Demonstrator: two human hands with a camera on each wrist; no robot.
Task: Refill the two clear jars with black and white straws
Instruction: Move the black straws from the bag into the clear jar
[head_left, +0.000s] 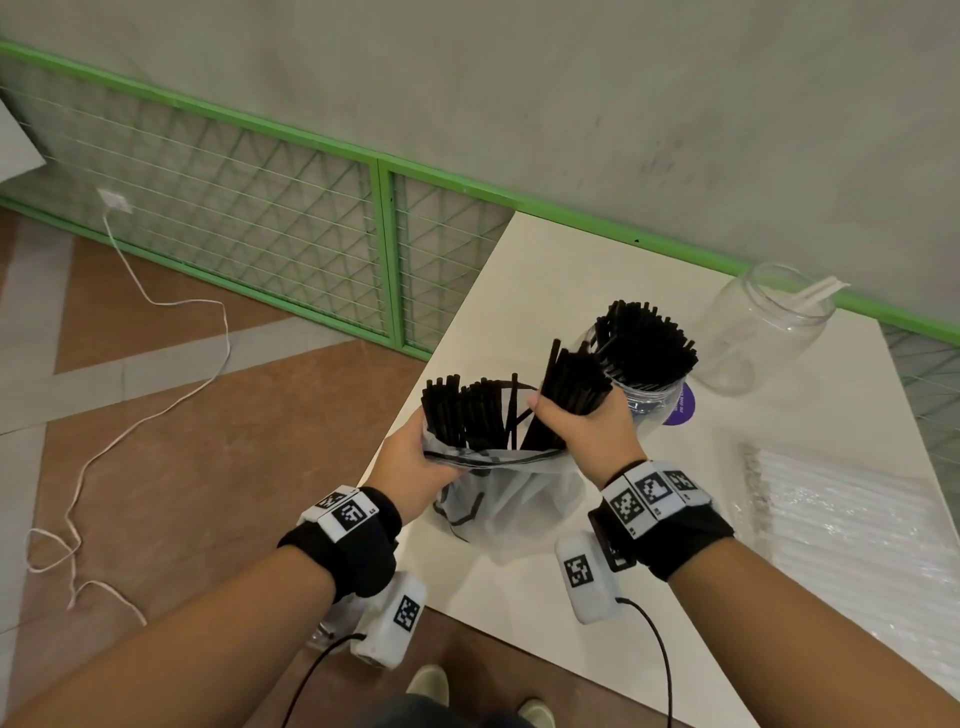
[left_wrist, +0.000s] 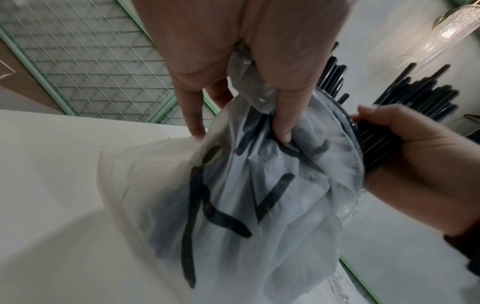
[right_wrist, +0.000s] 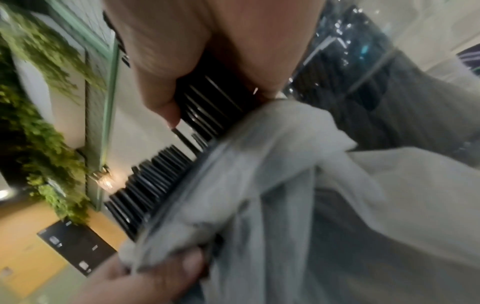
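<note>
A white square table (head_left: 530, 270) fills the frame from centre to four o'clock. A green-framed wire mesh fence (head_left: 249, 208) runs from nine o'clock to three o'clock along a grey concrete wall (head_left: 519, 78). At eight o'clock a thin white cable (head_left: 171, 405) trails over the reddish-brown tiled floor (head_left: 156, 467) from a white wall socket (head_left: 114, 200).

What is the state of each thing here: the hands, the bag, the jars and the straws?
Left hand: grips the rim of the translucent plastic bag.
Right hand: holds a bundle of black straws at the bag's mouth.
Translucent plastic bag: open, black straws standing in it.
Nearer clear jar: upright, packed with black straws.
Farther clear jar: upright, nearly empty, a few white straws inside.
Wrapped pack of white straws: lying on the white table.
</note>
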